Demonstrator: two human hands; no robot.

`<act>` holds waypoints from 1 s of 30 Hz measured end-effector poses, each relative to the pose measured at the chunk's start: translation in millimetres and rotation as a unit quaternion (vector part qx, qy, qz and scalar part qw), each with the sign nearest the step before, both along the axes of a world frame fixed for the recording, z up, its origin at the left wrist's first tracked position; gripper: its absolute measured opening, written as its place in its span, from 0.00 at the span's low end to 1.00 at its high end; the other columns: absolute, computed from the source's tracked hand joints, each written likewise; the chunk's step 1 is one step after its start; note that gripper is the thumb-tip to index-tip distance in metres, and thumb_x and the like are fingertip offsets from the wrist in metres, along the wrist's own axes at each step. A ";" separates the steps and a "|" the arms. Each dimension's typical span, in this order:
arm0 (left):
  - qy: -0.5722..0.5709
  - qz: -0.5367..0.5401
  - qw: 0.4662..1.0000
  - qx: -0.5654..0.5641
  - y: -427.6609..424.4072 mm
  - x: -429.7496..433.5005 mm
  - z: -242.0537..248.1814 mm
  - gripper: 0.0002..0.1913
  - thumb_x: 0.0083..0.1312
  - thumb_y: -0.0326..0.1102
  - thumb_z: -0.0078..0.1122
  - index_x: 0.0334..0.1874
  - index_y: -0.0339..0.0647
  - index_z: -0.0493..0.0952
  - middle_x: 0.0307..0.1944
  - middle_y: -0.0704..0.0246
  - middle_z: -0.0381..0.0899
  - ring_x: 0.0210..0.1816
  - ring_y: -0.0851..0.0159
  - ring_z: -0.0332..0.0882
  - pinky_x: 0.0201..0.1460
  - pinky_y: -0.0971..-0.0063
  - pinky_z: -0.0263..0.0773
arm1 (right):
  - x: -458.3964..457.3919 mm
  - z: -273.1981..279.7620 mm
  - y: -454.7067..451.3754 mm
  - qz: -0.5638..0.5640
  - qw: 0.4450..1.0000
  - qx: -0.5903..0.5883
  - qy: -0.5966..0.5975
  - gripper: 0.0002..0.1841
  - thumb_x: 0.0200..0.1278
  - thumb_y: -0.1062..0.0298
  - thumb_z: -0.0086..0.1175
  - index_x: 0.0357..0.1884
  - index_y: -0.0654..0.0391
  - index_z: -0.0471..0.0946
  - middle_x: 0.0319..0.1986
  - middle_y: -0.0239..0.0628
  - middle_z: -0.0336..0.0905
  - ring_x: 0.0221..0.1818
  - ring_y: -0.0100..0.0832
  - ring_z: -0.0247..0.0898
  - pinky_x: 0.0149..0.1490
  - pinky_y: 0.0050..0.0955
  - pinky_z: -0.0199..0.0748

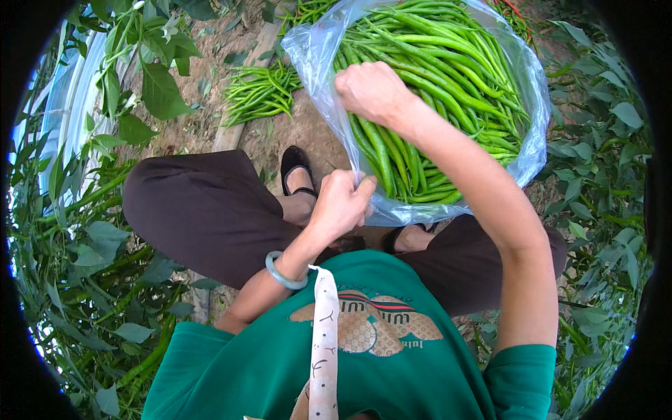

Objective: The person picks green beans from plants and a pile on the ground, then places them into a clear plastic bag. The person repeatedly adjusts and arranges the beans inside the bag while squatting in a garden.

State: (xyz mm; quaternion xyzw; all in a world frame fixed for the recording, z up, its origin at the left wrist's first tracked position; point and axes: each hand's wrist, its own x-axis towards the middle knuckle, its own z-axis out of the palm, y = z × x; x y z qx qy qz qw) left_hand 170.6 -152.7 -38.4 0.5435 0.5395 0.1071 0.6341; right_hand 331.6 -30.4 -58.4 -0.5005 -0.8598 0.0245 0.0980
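In front of me stands a clear plastic bag (535,89), its mouth spread wide around a heap of long green chili peppers (446,68). My left hand (341,202) pinches the near left part of the bag's rim between thumb and fingers; a pale green bangle (283,273) circles that wrist. Farther up the left side, my right hand (370,92) is curled into a fist at the bag's inner edge, beside the peppers. Its fingertips are turned away, so whether it grips the plastic is hidden.
A small pile of green peppers (262,94) lies on the bare soil (320,123) left of the bag. Red peppers (512,18) show behind it. Leafy pepper plants (593,173) line both sides. My black shoes (296,168) and bent knees are close to the bag.
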 end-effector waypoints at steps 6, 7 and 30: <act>-0.027 -0.055 0.987 0.147 -1.7 0.3 1.0 0.21 0.75 0.39 0.54 0.25 0.29 0.77 0.14 0.57 0.76 0.18 0.59 0.80 0.25 0.62 0.72 | -9.5 -44.8 -30.4 -0.085 0.988 0.126 -0.005 0.04 0.58 0.67 0.52 0.30 0.55 0.73 0.22 0.37 0.75 0.21 0.36 0.80 0.23 0.35 0.76; -0.020 -0.061 0.991 0.116 0.4 1.2 7.8 0.21 0.75 0.39 0.54 0.25 0.29 0.77 0.14 0.57 0.76 0.17 0.61 0.80 0.24 0.63 0.72 | -10.0 -34.1 -31.0 -0.079 0.989 0.119 -0.023 0.04 0.59 0.68 0.52 0.31 0.57 0.74 0.22 0.39 0.77 0.22 0.35 0.80 0.25 0.34 0.78; -0.024 0.123 0.969 0.211 83.7 13.7 21.1 0.21 0.77 0.43 0.54 0.26 0.37 0.78 0.14 0.72 0.76 0.11 0.76 0.72 0.12 0.81 0.64 | 183.4 59.3 -94.3 -0.099 0.986 -0.054 0.120 0.16 0.63 0.68 0.64 0.50 0.66 0.80 0.42 0.52 0.83 0.44 0.52 0.81 0.49 0.42 0.78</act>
